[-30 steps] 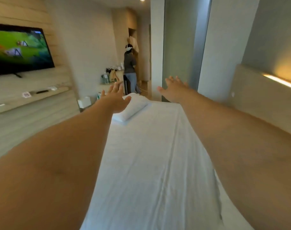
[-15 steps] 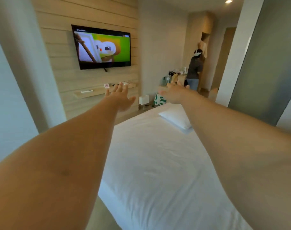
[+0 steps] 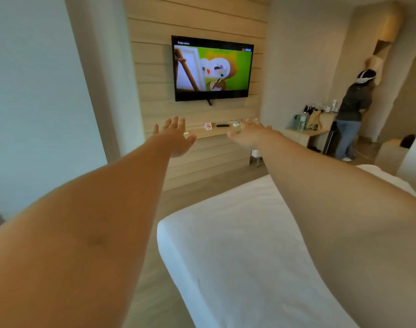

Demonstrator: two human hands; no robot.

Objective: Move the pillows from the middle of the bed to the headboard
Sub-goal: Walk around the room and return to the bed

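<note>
Both my arms reach straight forward at chest height. My left hand (image 3: 176, 136) is empty with fingers spread, out over the floor beside the bed. My right hand (image 3: 250, 134) is empty too, fingers apart, past the bed's corner. The white bed (image 3: 237, 245) fills the lower right, its corner pointing at me. A strip of white bedding or pillow (image 3: 379, 172) shows behind my right forearm; I cannot tell which. No headboard is in view.
A wall TV (image 3: 212, 68) hangs on a wood-slat wall above a narrow shelf (image 3: 214, 132). A person (image 3: 351, 114) stands at a desk (image 3: 306, 133) at the back right. Wooden floor (image 3: 152, 280) runs along the bed's left side.
My view has swung left, from along the bed toward the TV wall. The pillow seen by my right hand has slipped out of sight behind my forearm. Both hands stay spread and empty.
</note>
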